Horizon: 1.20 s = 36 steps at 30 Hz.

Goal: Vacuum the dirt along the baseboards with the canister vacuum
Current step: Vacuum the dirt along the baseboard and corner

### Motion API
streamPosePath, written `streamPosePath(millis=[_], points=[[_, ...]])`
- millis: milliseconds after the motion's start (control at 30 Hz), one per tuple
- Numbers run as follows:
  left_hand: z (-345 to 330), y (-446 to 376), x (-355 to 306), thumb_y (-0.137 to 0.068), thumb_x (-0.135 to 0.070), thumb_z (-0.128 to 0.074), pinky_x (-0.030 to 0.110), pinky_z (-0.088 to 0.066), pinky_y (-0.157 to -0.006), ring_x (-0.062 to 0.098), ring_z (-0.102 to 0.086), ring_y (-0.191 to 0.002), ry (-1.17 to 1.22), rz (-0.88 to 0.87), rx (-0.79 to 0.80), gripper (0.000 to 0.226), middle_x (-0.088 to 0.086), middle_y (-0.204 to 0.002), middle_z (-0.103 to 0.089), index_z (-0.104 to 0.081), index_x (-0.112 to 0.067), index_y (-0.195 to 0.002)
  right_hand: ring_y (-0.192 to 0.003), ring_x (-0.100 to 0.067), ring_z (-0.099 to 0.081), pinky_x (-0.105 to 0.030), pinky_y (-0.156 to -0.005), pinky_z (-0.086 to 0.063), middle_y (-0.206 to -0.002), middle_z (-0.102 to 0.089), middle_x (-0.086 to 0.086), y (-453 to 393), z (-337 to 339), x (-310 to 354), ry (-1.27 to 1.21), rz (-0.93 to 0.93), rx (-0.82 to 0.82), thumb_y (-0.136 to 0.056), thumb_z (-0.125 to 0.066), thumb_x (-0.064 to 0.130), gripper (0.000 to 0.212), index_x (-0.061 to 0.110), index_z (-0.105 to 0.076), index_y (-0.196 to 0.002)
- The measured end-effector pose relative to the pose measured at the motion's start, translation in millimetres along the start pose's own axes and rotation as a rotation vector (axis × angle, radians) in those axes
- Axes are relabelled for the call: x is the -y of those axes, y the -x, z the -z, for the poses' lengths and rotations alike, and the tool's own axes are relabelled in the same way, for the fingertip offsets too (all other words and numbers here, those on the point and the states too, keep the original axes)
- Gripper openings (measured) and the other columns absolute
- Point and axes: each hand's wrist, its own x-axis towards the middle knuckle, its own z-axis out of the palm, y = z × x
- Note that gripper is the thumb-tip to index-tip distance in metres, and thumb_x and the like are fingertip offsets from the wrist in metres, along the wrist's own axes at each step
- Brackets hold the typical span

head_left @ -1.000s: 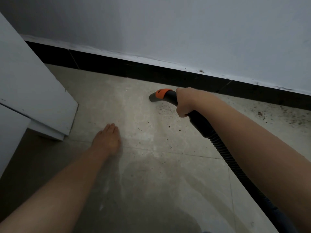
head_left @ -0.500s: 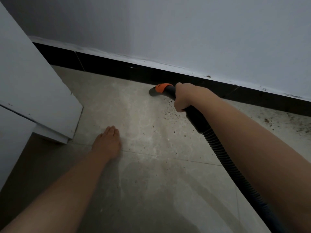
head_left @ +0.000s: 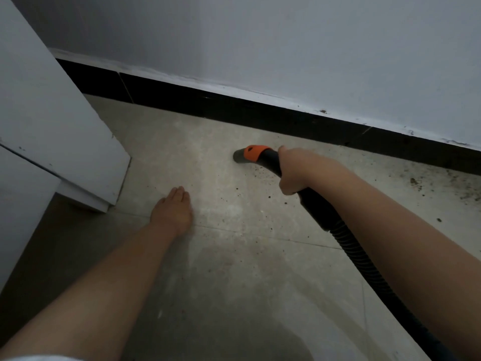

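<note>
Black ribbed hose (head_left: pixel 364 259) sits clenched in my right grip (head_left: pixel 295 173); my left grip (head_left: pixel 173 211) lies flat, released, on gritty floor (head_left: pixel 234 282) beside a white cabinet (head_left: pixel 52 126).

A room in a home: pale tiled floor (head_left: pixel 234 269), black baseboard (head_left: pixel 234 110) under a painted white wall (head_left: pixel 286 43) at 12 o'clock, white cabinet (head_left: pixel 52 126) at 10 o'clock, dirt (head_left: pixel 416 182) at 3 o'clock.
</note>
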Motion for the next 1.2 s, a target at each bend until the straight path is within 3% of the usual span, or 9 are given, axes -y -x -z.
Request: streamPosePath(millis=[133,267,433,600,700,767,867,1067,1200], points=[[0,1,8,-0.102,-0.021,-0.023,0.034,-0.017,-0.118,0.022,-0.002,-0.147,-0.002,0.010,-0.006,0.054,0.010,-0.159,0.000,-0.007,-0.003,-0.150,-0.066,-0.018,-0.051,-0.027,-0.058,-0.044,-0.079,-0.046,-0.006,2,9,-17,-0.055,-0.080,-0.020,-0.080,-0.061,0.002,0.061,0.012,-0.034,-0.134],[-2,5,12,-0.102,-0.021,-0.024,0.035,-0.017,-0.117,0.022,-0.002,-0.147,-0.019,0.022,-0.005,0.054,0.010,-0.159,0.000,-0.007,-0.003,-0.150,-0.073,-0.020,-0.052,-0.031,-0.070,-0.046,-0.079,-0.046,-0.006,8,14,-22,-0.064,-0.102,-0.017,-0.079,-0.062,0.004,0.062,0.011,-0.034,-0.134],[-2,3,10,-0.101,-0.020,-0.025,0.036,-0.018,-0.117,0.022,-0.002,-0.147,-0.024,0.019,-0.004,0.054,0.010,-0.159,0.000,-0.007,-0.004,-0.150,-0.074,-0.018,-0.052,-0.029,-0.070,-0.046,-0.078,-0.044,-0.003,13,-8,-9,0.000,-0.012,0.036,-0.080,-0.062,0.004,0.065,0.013,-0.031,-0.136],[3,5,4,-0.101,-0.018,-0.025,0.035,-0.016,-0.118,0.022,-0.002,-0.147,-0.012,0.011,-0.027,0.054,0.011,-0.159,0.000,-0.007,-0.003,-0.150,-0.075,-0.021,-0.052,-0.030,-0.070,-0.045,-0.086,-0.048,-0.008,3,7,-14,-0.090,-0.084,-0.034,-0.079,-0.062,0.003,0.065,0.011,-0.031,-0.136],[3,8,3,-0.100,-0.014,-0.030,0.035,-0.021,-0.115,0.023,-0.014,-0.145,-0.022,0.042,-0.064,0.052,0.013,-0.156,-0.014,-0.017,-0.002,-0.148,-0.076,-0.020,-0.052,-0.029,-0.070,-0.045,-0.087,-0.047,-0.007,4,-1,0,-0.073,-0.038,0.013,-0.080,-0.062,0.003,0.067,0.012,-0.030,-0.138],[7,12,5,-0.097,-0.011,-0.035,0.034,-0.032,-0.107,0.025,-0.031,-0.136,-0.030,0.085,-0.089,0.043,0.015,-0.144,-0.033,-0.033,-0.003,-0.139,-0.076,-0.019,-0.052,-0.029,-0.070,-0.044,-0.082,-0.046,-0.005,4,-8,11,-0.030,-0.005,0.033,-0.080,-0.062,0.004,0.067,0.013,-0.029,-0.138],[13,15,9,-0.093,-0.005,-0.039,0.034,-0.041,-0.095,0.026,-0.044,-0.122,-0.047,0.132,-0.109,0.034,0.012,-0.130,-0.043,-0.045,-0.007,-0.127,-0.080,-0.021,-0.051,-0.029,-0.071,-0.044,-0.087,-0.046,-0.007,-4,2,18,-0.048,-0.027,0.001,-0.081,-0.062,0.004,0.066,0.011,-0.029,-0.138],[7,20,19,-0.095,-0.009,-0.038,0.034,-0.044,-0.093,0.026,-0.049,-0.120,-0.024,0.215,-0.117,0.030,0.010,-0.128,-0.049,-0.047,-0.009,-0.124,-0.066,-0.019,-0.048,-0.029,-0.069,-0.042,-0.079,-0.043,-0.006,-24,17,51,-0.060,0.049,-0.076,-0.081,-0.061,0.004,0.068,0.010,-0.027,-0.139],[-1,20,29,-0.097,-0.019,-0.037,0.035,-0.041,-0.095,0.025,-0.042,-0.125,0.016,0.241,-0.114,0.034,0.011,-0.133,-0.042,-0.042,-0.008,-0.128,-0.080,-0.023,-0.054,-0.030,-0.070,-0.044,-0.095,-0.049,-0.010,-25,23,82,-0.020,0.138,-0.054,-0.081,-0.061,0.004,0.069,0.010,-0.027,-0.141]])
